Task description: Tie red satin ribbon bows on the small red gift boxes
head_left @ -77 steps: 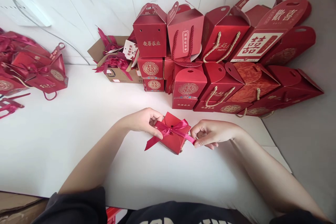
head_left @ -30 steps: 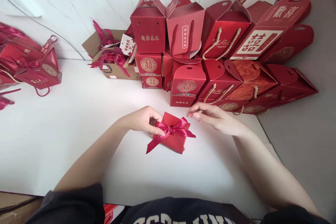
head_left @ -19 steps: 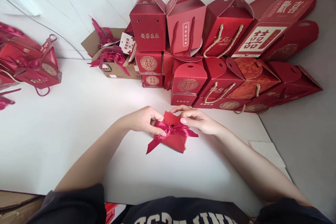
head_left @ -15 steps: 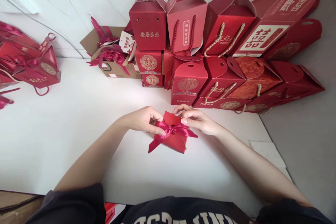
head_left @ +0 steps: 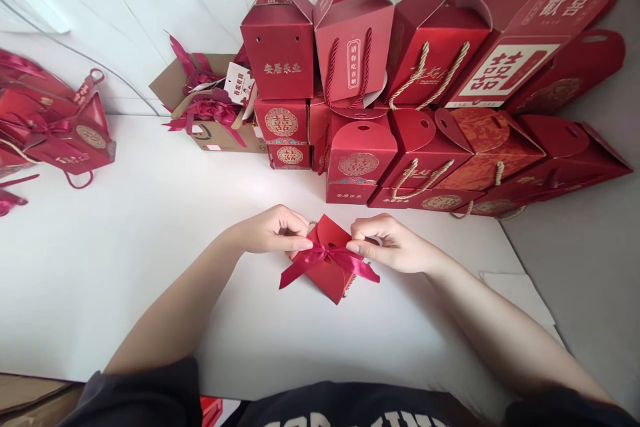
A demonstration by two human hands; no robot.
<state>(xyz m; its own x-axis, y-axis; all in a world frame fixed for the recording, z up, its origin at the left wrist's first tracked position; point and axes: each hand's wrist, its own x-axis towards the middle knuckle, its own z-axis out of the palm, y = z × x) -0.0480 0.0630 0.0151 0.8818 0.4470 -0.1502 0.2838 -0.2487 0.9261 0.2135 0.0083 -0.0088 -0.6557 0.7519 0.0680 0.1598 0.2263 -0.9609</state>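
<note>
A small red box (head_left: 333, 280) stands on the white table, a magenta ribbon (head_left: 325, 253) tied in a bow across its top. At the bow's left side, my left hand (head_left: 280, 230) is closed, thumb and finger pinching a loop of the ribbon. My right hand (head_left: 387, 243) pinches the loop on the right side in the same way. Two ribbon tails hang down toward me, one to each side. Bits of twisted gold cord show at the box's sides.
Several red gift boxes (head_left: 360, 157) are stacked behind my hands to the right. A cardboard box (head_left: 227, 141) holding ribbons stands back left. More ribboned red boxes (head_left: 75, 147) sit far left on the white table (head_left: 150, 233). White paper (head_left: 520, 293) lies at the right.
Both hands have shifted on the bow, my right hand moving slightly outward and down. The small box has turned a little, and its front corner points more toward me.
</note>
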